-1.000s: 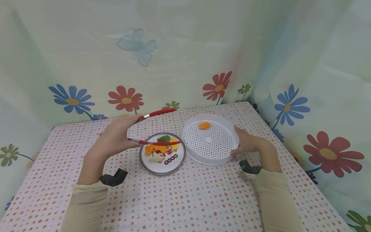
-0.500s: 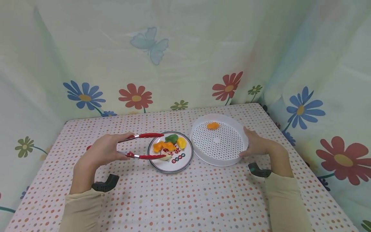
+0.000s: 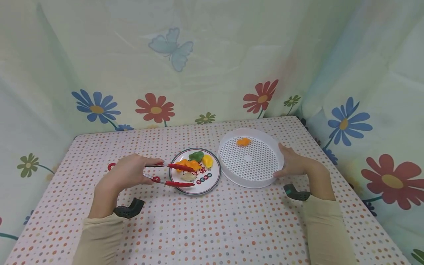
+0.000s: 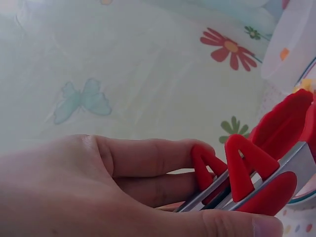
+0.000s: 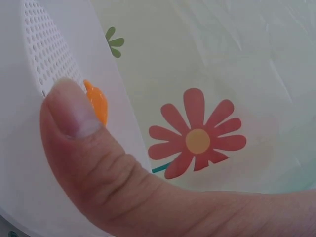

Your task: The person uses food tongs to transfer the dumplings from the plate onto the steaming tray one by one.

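My left hand (image 3: 124,172) holds a pair of red-tipped metal tongs (image 3: 169,182), their arms spread apart. The tips reach over the left part of a round plate (image 3: 199,190), on either side of a pale piece (image 3: 188,176). Also on the plate lie orange pieces (image 3: 193,165), partly behind the upper tong arm, a green piece (image 3: 197,156) and a yellow piece (image 3: 207,161). My right hand (image 3: 293,162) holds the right wall of a white round sieve (image 3: 248,184), thumb toward the front. One orange piece (image 3: 244,141) sits inside it near the back.
A dotted cloth covers the table (image 3: 212,228). The sieve stands close against the plate's right side. A flowered curtain (image 3: 212,66) hangs behind the table and at both sides. Each wrist carries a dark device (image 3: 130,208).
My left hand first drew the tongs back left and lowered them, then moved them right over the plate around the pale piece. The right hand stayed at the sieve. The head view shifted.
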Demonstrator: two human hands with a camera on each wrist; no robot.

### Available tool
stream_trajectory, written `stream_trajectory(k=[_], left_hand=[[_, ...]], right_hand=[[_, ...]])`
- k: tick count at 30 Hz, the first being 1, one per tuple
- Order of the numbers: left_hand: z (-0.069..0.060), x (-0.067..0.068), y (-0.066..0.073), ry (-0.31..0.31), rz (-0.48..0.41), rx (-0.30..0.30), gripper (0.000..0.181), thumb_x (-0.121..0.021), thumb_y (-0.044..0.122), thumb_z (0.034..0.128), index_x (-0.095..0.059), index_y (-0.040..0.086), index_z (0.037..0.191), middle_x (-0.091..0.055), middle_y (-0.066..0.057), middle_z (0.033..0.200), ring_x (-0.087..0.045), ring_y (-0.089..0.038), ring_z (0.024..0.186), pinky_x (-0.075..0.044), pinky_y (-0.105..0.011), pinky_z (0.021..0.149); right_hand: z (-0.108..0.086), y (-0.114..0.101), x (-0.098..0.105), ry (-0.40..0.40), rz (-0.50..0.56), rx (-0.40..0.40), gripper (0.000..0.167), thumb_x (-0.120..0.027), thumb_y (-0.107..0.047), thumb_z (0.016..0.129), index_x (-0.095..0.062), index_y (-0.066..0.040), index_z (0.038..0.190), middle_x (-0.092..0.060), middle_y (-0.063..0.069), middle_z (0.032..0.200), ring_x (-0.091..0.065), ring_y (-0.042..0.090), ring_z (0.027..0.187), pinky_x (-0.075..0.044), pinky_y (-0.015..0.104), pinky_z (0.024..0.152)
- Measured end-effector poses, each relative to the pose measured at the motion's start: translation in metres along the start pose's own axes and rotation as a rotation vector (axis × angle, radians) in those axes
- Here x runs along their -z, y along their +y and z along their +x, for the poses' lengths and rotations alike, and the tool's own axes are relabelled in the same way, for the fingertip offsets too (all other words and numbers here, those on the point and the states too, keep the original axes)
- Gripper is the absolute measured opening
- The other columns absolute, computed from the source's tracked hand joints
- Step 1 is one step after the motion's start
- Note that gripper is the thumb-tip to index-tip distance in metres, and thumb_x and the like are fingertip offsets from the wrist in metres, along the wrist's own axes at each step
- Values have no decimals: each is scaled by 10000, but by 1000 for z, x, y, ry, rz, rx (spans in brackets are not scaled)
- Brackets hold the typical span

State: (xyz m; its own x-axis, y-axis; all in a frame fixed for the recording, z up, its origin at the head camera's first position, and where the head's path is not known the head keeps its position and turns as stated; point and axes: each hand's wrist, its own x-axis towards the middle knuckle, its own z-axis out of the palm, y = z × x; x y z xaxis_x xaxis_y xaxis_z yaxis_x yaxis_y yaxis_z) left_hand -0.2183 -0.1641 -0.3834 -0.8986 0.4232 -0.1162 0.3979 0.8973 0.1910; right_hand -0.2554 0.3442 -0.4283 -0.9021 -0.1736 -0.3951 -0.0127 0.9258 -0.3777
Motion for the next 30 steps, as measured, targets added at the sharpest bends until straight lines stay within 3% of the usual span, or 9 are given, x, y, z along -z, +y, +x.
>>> stream_trajectory(k=[7, 15, 30], left_hand=[[3, -2, 1, -8, 2, 15, 689, -865, 248, 667, -597, 275, 1301, -742, -15, 946, -652, -229, 901, -516, -319, 661], [7, -4, 1, 23, 39, -12, 675, -866, 226, 663, -612, 265, 1287, -733, 15, 843, -635, -195, 833, -497, -297, 643], [10, -11, -2, -2, 2, -4, 631, -858, 215, 674, -632, 274, 1261, -740, -32, 994, -643, -204, 877, -445, -243, 593]], right_hand=[[-1, 1, 1, -13, 9, 7, 1325, -788, -499, 693, 124, 68, 1468, 23, 392, 1499, 12, 560, 1375, -113, 696, 1062], [-2, 0, 1, -6, 19, 0, 1324, -795, -491, 689, 118, 64, 1472, 15, 382, 1506, -17, 556, 1376, -138, 687, 1064], [-2, -1, 0, -2, 16, 0, 1342, -800, -514, 671, 110, 55, 1477, 8, 376, 1507, -36, 556, 1374, -148, 688, 1061]])
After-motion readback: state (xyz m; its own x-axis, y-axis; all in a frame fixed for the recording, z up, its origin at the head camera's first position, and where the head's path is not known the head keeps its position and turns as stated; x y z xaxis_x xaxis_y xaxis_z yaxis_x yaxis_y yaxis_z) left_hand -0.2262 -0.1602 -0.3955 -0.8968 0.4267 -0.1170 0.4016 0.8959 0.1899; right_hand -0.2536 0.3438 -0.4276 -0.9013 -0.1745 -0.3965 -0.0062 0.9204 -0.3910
